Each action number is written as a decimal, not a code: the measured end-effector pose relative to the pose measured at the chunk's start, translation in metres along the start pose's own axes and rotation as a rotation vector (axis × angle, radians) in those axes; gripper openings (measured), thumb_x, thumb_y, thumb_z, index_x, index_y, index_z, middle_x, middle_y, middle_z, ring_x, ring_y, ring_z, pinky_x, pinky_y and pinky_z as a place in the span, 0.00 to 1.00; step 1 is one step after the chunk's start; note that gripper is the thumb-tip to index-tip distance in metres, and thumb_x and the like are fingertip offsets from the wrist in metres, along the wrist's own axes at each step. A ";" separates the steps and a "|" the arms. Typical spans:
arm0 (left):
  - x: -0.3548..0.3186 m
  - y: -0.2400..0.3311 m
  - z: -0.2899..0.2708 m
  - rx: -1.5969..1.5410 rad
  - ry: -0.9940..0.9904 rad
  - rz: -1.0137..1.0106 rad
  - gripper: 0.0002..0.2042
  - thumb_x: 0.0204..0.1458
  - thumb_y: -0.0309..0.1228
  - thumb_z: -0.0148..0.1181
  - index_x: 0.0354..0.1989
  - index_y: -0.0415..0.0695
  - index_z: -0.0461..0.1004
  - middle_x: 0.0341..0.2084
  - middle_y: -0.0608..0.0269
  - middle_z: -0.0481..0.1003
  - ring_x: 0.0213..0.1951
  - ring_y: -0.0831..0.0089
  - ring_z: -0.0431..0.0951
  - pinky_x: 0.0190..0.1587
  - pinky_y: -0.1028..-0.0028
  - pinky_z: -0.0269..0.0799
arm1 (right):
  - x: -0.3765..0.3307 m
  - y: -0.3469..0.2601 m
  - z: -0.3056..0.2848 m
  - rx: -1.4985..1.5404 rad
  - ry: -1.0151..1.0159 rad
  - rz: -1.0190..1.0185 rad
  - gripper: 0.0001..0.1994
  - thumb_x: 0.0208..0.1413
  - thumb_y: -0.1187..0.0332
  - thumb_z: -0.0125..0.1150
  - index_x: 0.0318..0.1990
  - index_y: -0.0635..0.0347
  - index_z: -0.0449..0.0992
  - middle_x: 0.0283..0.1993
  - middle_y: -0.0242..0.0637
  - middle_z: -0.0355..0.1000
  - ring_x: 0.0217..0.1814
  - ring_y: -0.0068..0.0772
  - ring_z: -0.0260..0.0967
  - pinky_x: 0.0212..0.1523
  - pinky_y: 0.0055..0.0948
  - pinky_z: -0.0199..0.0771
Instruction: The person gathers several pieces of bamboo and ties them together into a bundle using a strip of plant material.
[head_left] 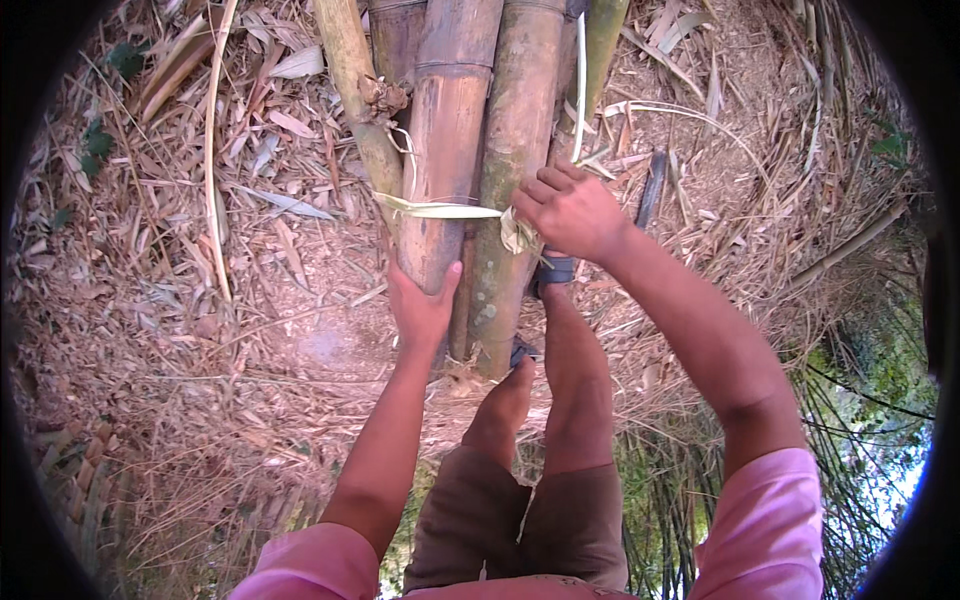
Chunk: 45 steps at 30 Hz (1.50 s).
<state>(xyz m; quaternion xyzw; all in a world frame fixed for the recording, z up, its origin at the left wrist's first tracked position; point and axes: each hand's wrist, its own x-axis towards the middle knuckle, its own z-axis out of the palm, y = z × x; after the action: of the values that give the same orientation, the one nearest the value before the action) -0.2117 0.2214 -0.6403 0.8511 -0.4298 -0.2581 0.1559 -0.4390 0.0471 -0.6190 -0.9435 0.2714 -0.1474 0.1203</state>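
Several thick bamboo poles lie bundled side by side, running away from me. My left hand (424,308) is wrapped round the near end of a brown bamboo pole (447,130), thumb on its right side and fingers mostly hidden behind it. A pale flat bamboo strip (450,211) crosses over the bundle. At the right side of a greenish-grey pole (517,130), my right hand (575,212) is closed on the strip's twisted end, with a crumpled pale piece (517,232) showing below the fingers. A thinner knotted pole (355,100) flanks the bundle on the left.
Dry leaves and bamboo shavings (270,250) cover the ground. A long pale strip (213,160) lies at the left. My foot with a dark sandal strap (556,270) is beside the poles, near a dark stick (651,188). Another strip (690,112) curves off to the right.
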 end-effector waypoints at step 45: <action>0.004 0.010 0.010 0.105 -0.032 -0.114 0.50 0.42 0.60 0.68 0.57 0.25 0.58 0.47 0.34 0.69 0.52 0.41 0.68 0.56 0.51 0.62 | -0.009 -0.112 0.039 0.737 0.053 1.580 0.31 0.68 0.45 0.42 0.55 0.72 0.59 0.60 0.70 0.61 0.64 0.64 0.61 0.61 0.51 0.60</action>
<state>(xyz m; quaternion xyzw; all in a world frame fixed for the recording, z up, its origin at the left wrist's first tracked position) -0.2214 0.2118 -0.6450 0.8769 -0.3961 -0.2574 0.0891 -0.3790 0.1498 -0.6229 -0.3762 0.7841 -0.1212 0.4786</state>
